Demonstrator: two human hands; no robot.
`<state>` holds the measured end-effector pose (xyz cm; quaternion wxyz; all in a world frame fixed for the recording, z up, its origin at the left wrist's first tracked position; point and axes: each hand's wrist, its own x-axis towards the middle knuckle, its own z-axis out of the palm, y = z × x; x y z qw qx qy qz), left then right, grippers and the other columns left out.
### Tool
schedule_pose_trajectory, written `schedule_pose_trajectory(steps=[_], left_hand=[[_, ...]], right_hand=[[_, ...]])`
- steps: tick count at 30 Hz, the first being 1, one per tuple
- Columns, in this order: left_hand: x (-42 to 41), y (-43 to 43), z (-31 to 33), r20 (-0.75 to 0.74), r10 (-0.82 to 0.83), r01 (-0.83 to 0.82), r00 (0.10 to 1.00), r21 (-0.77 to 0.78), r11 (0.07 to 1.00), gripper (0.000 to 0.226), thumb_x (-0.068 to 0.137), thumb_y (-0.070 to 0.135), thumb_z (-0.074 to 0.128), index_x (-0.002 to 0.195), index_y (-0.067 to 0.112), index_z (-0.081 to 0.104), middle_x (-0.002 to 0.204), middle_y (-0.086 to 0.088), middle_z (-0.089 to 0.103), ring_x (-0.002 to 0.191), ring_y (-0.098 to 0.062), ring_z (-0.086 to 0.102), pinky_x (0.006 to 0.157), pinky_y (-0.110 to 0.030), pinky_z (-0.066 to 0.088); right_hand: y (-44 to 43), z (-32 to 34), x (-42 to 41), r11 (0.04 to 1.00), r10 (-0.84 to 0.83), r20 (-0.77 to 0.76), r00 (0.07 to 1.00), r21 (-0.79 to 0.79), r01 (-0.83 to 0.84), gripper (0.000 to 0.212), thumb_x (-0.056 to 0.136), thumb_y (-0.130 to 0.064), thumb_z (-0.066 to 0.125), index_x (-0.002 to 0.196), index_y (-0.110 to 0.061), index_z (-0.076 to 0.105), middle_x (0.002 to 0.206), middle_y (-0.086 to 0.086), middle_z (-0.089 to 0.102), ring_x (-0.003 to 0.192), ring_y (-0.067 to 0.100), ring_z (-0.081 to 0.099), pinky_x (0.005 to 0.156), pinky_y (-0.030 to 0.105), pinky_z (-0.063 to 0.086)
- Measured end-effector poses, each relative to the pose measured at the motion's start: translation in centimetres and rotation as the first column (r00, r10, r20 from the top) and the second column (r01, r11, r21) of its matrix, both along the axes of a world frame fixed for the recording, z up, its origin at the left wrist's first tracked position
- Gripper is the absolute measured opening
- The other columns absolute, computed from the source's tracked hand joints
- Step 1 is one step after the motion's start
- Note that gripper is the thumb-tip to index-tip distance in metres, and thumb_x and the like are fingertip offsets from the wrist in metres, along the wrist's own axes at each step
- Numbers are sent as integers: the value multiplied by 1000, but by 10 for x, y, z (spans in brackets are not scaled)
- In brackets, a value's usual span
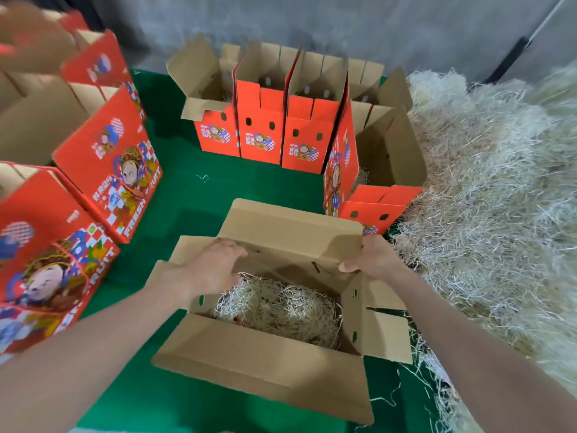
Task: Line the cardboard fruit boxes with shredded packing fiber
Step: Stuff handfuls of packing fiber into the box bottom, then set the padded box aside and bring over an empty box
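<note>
Nearest, an open cardboard box [268, 354] sits on green matting [187, 195], flaps spread wide so the inside is reachable; a nest of shredded fiber [278, 304] already covers its floor. Both hands grip its far side, probably to steady or shift it: the left hand [215, 267] curls over the far-left rim, the right hand [374, 257] pinches the far flap's corner. Just right lies the loose fiber heap [499, 198], within easy reach; beyond stand more open red boxes [281, 120], seemingly some already lined; blurred red boxes [103, 164] crowd the left.
</note>
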<state>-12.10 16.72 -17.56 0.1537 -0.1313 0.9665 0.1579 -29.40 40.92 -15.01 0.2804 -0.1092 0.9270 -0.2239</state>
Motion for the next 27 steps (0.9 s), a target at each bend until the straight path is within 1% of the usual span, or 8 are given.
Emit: schedule_pose_trajectory(steps=[5,8,11,15,17,20,25,27], left_hand=[[-14,-15,21,89,65,-56,994,-99,993,70,88,36,60,147,21,26,156,-1,14,144,-21,12,116,-39,9],[-19,-16,40,32,103,-101,994,-66,993,60,90,37,55,144,28,30,150,-1,32,133,-24,37,107,-41,30],[-16,-15,53,-136,166,-178,977,-83,981,49,90,38,54,136,26,42,135,3,51,119,-20,50,94,-34,40],[-6,-23,53,-293,284,-335,913,-138,932,49,88,37,57,134,26,46,133,-4,53,126,-26,44,109,-43,30],[0,-28,48,-336,362,-421,870,-123,898,57,86,33,60,138,25,39,145,-9,36,136,-30,27,113,-47,22],[5,-25,39,-342,555,-553,758,112,826,76,83,28,66,145,21,23,154,-8,8,141,-32,11,110,-49,23],[1,-13,30,-189,833,-547,519,676,494,76,81,10,64,144,18,22,118,-7,55,99,-23,52,78,-32,42],[-5,-6,29,-150,855,-503,497,753,424,84,81,5,63,148,16,13,113,-1,55,94,-18,53,79,-28,40]], right_hand=[[-18,-10,14,981,-113,-46,993,-161,104,37,70,-17,81,96,1,60,90,11,66,82,23,64,66,26,50],[-34,-20,32,975,-155,-196,968,-186,119,26,76,-21,77,76,-1,60,68,8,63,58,17,61,53,21,44],[-49,-25,45,946,-201,-236,951,-298,126,41,82,-16,70,117,-1,56,99,17,68,89,31,65,78,34,52],[-59,-26,48,901,-298,-241,923,-390,189,31,86,-10,62,116,-3,54,104,19,66,96,36,62,82,39,49],[-61,-28,45,892,-314,-231,921,-404,203,30,89,-10,59,118,-4,52,107,19,65,98,36,62,84,39,48],[-64,-28,40,903,-273,-186,944,-388,185,40,92,-14,54,129,-4,42,119,19,60,107,36,59,92,43,48],[-59,-30,38,970,243,-226,943,32,-243,61,96,-35,43,147,-29,10,113,12,62,97,29,62,83,37,51],[-60,-30,34,949,312,-179,933,14,-315,62,97,-31,40,149,-29,5,118,11,60,102,27,60,89,36,48]])
